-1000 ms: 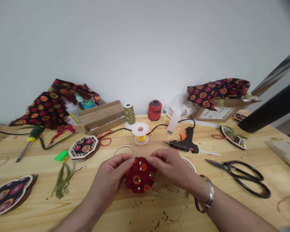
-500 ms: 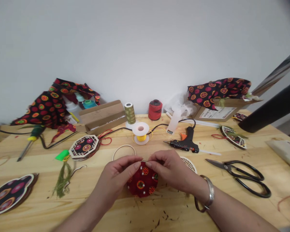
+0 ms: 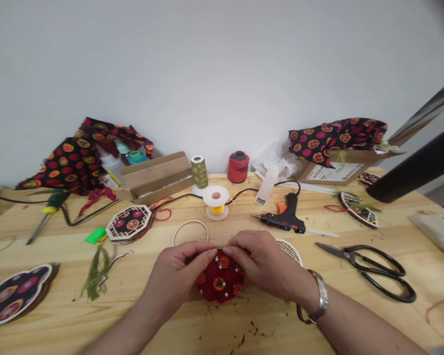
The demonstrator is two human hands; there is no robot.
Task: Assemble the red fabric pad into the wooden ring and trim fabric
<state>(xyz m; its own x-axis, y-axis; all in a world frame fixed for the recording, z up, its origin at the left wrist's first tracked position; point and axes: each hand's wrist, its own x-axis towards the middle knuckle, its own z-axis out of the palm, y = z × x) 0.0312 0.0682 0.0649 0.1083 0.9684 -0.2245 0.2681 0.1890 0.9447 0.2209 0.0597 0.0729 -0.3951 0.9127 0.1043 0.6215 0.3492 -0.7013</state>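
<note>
Between my hands is a round disc covered in dark red patterned fabric (image 3: 219, 282), with small white dots like beads or pin heads on its face. My left hand (image 3: 179, 271) pinches its top edge with thumb and forefinger. My right hand (image 3: 261, 259) pinches the same edge just to the right, the two thumbs close together. Behind my left fingers lies a thin wooden ring (image 3: 191, 223). A wooden lattice piece (image 3: 289, 250) is partly hidden behind my right hand. What lies under the disc is hidden.
A black glue gun (image 3: 286, 217) and black-handled scissors (image 3: 368, 266) lie to the right. Behind stand a yellow thread spool (image 3: 216, 204), a green thread cone (image 3: 199, 172) and a red thread spool (image 3: 238, 166). On the left are an octagonal ornament (image 3: 129, 224), a green tassel (image 3: 97, 271) and a screwdriver (image 3: 46, 214).
The disc has turned slightly between my fingers, its pattern shifting a little to the right. Both hands keep their pinch on the top edge.
</note>
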